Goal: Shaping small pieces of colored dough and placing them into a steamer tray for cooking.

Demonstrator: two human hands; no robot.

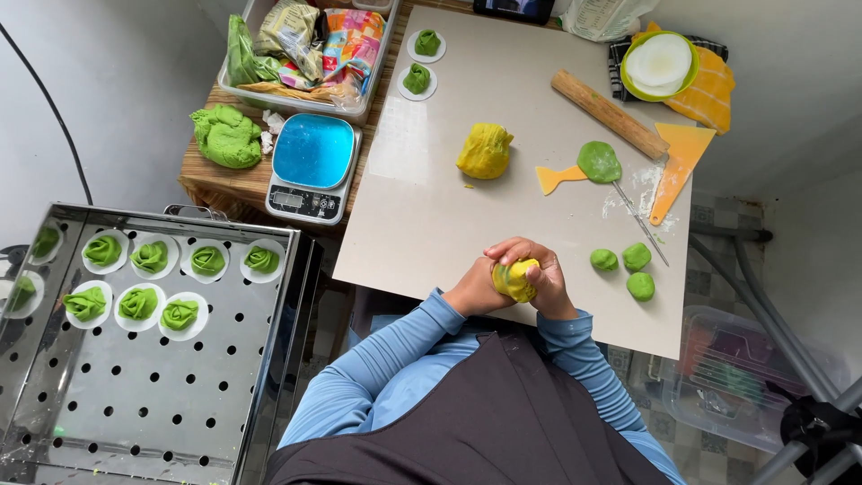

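Both hands meet at the near edge of a pale work board (431,207). My left hand (473,291) and my right hand (541,274) are closed together around a small yellow dough piece (515,279) with a bit of green in it. A larger yellow dough lump (485,150) sits in the middle of the board. Three small green dough balls (627,268) lie to the right of my hands. Further back lie a flattened green disc (599,162), a thin metal pick (639,218), a wooden rolling pin (609,114) and an orange scraper (678,162).
A perforated steel tray (153,377) at the left holds several green dough roses on white papers. A blue-topped kitchen scale (312,167), a green dough mass (226,136) and a bin of packets (305,49) stand behind it. Two more roses (420,61) and a green bowl (660,65) sit at the back.
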